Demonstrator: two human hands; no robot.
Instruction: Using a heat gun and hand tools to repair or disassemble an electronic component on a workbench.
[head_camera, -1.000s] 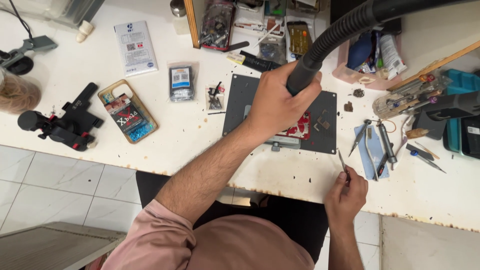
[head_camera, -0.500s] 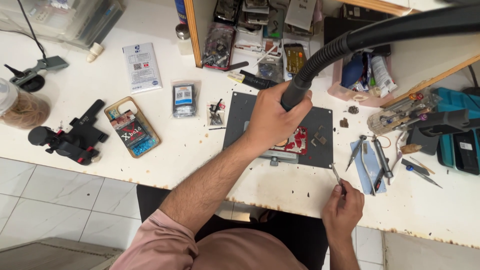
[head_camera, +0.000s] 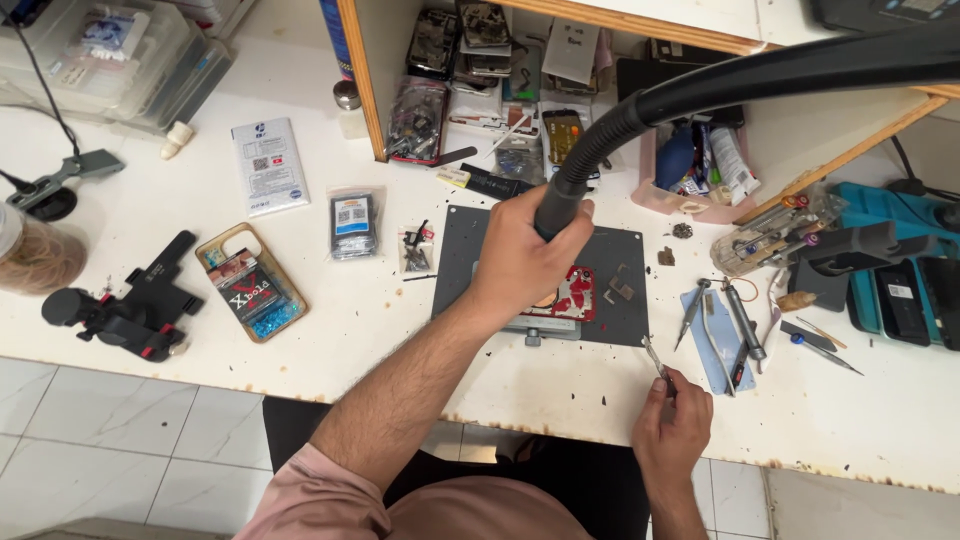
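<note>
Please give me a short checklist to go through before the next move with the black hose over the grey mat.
1. Left hand grips the black hose near its end: ok.
2. Hose end sits over the grey mat, by the red part: ok.
3. Right hand holds the tweezers, tips at the mat's lower right corner: ok.
4. Red part fixed in its holder: cannot tell, the hand hides it.
5. Small loose pieces lie on the mat beside the red part: not ok.

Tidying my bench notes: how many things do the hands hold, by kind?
Black hose, in the left hand: 1
Tweezers, in the right hand: 1
Total: 2
</note>
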